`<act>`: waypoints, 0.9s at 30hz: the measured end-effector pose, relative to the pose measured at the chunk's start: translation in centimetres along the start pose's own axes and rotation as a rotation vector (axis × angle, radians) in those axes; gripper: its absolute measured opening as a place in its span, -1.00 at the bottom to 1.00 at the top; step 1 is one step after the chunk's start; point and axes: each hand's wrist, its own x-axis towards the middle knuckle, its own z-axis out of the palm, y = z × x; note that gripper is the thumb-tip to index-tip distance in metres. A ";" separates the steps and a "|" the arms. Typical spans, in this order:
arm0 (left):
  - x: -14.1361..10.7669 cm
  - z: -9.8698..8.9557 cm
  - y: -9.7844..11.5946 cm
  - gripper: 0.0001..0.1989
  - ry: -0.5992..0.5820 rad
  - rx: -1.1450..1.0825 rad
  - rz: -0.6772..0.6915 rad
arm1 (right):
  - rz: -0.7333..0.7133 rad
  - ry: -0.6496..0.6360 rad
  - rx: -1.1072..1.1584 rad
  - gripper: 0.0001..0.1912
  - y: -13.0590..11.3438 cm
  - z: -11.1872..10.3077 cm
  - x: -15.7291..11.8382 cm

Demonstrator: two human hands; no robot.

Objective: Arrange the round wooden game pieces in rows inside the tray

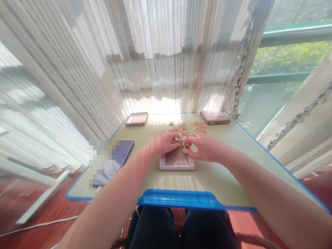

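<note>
An open shallow box point(177, 167) with a white rim lies on the table in front of me. My right hand point(204, 147) is over its right side, thumb and fingers curled around a round wooden Chinese chess piece point(186, 149) with a dark mark. Another piece seems to be just behind it, partly covered by my fingers. At the box's far left corner is my left hand point(166, 142), its thumb over the box and its fingers apart from the thumb. Beyond my hands lie several loose Chinese chess pieces point(179, 128), and a second group point(199, 127) sits to their right.
A brown patterned box point(215, 117) stands at the table's back right, and an open box part point(136, 119) at the back left. On the left lies a dark folder point(126, 152), partly blurred out. A blue tray ledge point(178, 199) runs along the near edge of the table point(249, 166).
</note>
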 end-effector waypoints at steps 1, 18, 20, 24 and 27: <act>0.0 0.0 0.1 -0.67 0.002 0.004 0.007 | 0.006 -0.007 -0.003 -0.78 0.0 0.0 0.0; -0.2 -0.1 0.3 -0.69 -0.028 -0.004 0.068 | 0.026 -0.014 0.006 -0.83 0.2 0.3 0.0; -0.2 -0.2 0.3 -0.72 -0.035 0.004 0.081 | 0.020 -0.001 0.013 -0.83 0.2 0.2 0.0; -0.2 -0.1 0.3 -0.77 -0.032 -0.006 0.097 | 0.023 0.018 0.010 -0.83 0.4 -0.1 0.0; -0.2 -0.1 0.4 -0.78 -0.040 0.012 0.096 | 0.047 0.009 -0.014 -0.83 0.5 -0.3 0.0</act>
